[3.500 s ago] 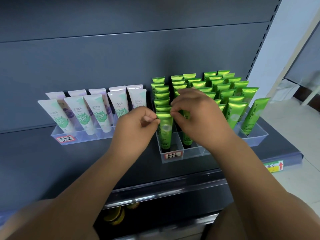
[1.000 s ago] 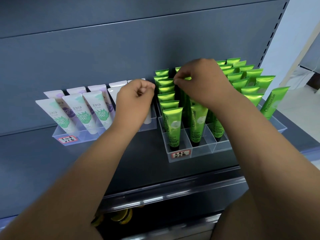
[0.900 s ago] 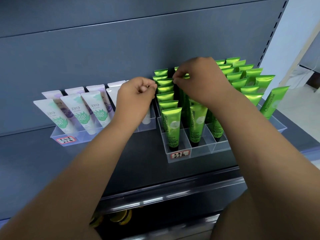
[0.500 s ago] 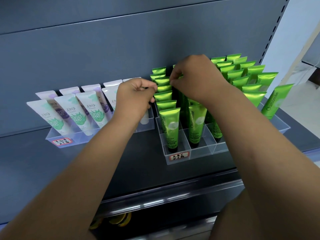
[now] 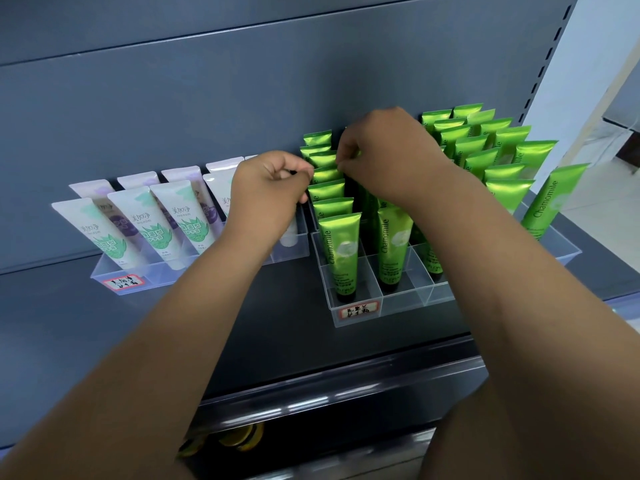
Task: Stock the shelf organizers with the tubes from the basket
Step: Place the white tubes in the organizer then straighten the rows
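Green tubes stand upright in rows in a clear divided organizer at centre right, on a dark shelf. The right hand hovers over the back of the second column from the left. Its fingers are curled, with thumb and forefinger pinched on the crimped top of one tube there. That tube's body is hidden under the hand.

The left hand sits just left of the organizer, fingers curled and fingertips against the left edge of the first column's crimped tops. I cannot tell whether it pinches a tube or only touches them. A small dark speck shows at its fingertips, too small to identify.

White tubes lean back in a second clear tray at centre left. The left hand and wrist cover the tray's right end. The right forearm hides the organizer's middle columns. Both front labels carry handwriting too small to read. Yellow objects under the shelf edge are mostly hidden.
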The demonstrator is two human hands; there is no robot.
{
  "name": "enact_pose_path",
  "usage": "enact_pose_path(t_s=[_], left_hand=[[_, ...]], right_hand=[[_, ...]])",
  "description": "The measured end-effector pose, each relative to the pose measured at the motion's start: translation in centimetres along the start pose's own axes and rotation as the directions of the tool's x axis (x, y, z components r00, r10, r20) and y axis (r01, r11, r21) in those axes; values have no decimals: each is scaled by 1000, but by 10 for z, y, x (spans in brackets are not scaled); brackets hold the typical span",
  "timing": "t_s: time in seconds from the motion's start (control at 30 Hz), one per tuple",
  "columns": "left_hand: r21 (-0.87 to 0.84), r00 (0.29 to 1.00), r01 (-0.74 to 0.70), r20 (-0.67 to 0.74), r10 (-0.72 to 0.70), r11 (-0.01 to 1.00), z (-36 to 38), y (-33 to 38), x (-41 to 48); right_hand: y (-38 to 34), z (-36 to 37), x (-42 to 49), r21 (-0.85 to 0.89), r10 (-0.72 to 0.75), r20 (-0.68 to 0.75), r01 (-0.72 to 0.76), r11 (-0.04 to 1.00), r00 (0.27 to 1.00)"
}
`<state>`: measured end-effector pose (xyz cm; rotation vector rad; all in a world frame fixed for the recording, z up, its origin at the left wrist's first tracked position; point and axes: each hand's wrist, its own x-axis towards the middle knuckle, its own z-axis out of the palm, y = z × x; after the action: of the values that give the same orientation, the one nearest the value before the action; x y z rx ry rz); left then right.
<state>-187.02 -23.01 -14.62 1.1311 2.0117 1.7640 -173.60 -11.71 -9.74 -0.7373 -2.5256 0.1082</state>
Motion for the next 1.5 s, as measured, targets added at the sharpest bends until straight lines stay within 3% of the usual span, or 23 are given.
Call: enact_pose_path(t_s=[1.5], left_hand=[[-28,999,45,-3,-45,999,-3,2,-5]], right_hand=[[-6,-4,-2,-52,-1,-5,1,999,1000]])
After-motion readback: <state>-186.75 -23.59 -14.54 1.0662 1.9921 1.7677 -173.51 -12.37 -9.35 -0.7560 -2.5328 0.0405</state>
